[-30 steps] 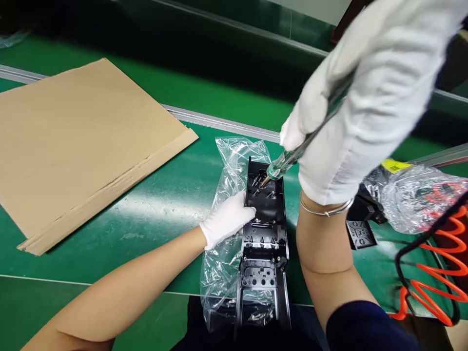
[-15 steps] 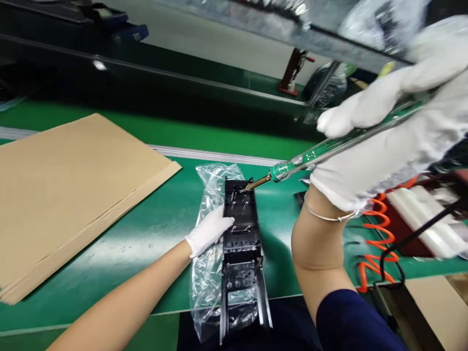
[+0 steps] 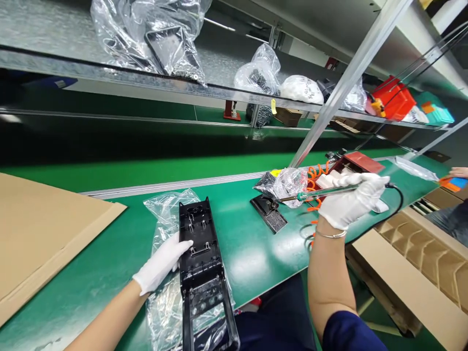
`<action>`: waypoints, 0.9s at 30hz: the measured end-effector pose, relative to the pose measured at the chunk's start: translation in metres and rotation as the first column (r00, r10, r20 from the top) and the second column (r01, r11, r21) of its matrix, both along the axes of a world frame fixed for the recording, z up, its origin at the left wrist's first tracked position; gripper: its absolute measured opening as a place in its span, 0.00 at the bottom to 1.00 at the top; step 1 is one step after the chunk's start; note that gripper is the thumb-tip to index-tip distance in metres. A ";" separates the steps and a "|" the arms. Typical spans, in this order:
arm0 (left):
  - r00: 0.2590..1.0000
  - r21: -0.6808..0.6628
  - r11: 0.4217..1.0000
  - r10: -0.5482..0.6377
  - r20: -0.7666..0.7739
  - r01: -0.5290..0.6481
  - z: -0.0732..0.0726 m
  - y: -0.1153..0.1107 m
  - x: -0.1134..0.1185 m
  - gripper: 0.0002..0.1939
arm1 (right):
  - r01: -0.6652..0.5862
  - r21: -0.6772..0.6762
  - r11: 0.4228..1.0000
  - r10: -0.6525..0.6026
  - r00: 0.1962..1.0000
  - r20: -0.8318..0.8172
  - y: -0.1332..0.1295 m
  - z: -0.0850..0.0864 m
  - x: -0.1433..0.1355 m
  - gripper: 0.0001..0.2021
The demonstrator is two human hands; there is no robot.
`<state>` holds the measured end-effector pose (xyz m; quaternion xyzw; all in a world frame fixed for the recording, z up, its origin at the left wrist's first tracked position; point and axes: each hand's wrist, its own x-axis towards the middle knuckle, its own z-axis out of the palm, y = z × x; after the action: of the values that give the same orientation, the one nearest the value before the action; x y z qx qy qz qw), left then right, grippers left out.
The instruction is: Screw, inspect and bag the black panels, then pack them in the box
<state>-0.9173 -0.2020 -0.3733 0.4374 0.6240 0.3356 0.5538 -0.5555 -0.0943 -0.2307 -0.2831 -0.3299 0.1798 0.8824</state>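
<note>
At the left edge of the green desk (image 3: 109, 253) lies a flat cardboard sheet (image 3: 44, 234), apart from everything else. Next comes a clear plastic bag (image 3: 164, 214), crumpled and spread under a long black plastic frame (image 3: 199, 263) that runs from mid-desk to past the near edge. The left hand (image 3: 163, 263), in a white glove, lies with fingers spread flat against the frame's left side rail, pressing on it rather than gripping around it.

The frame looks stiff and light, a moulded part with thin ribs and small clips that would likely snap if squeezed across the middle. Its long side rails seem the safest place to take hold. The bag beneath is slick, so the frame may slide on it unless pinned down.

Further right, a small black part (image 3: 270, 214) sits on the desk beside a bagged bundle (image 3: 288, 183). Over the desk's right end, the right hand (image 3: 351, 202) is clenched around a screwdriver (image 3: 318, 194) with a clear green handle, its tip pointing left, well apart from the frame. An orange coiled hose (image 3: 314, 175) lies behind it.
</note>
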 end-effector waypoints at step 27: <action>0.999 -0.003 0.999 0.045 0.029 -0.045 -0.007 0.003 0.000 0.30 | 0.105 -0.044 0.994 -0.089 0.956 0.278 -0.033 -0.080 0.003 0.18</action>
<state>-0.9168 -0.1993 -0.3802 0.4177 0.6260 0.3537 0.5555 -0.5526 -0.1274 -0.3107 -0.3467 -0.4298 0.1047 0.8271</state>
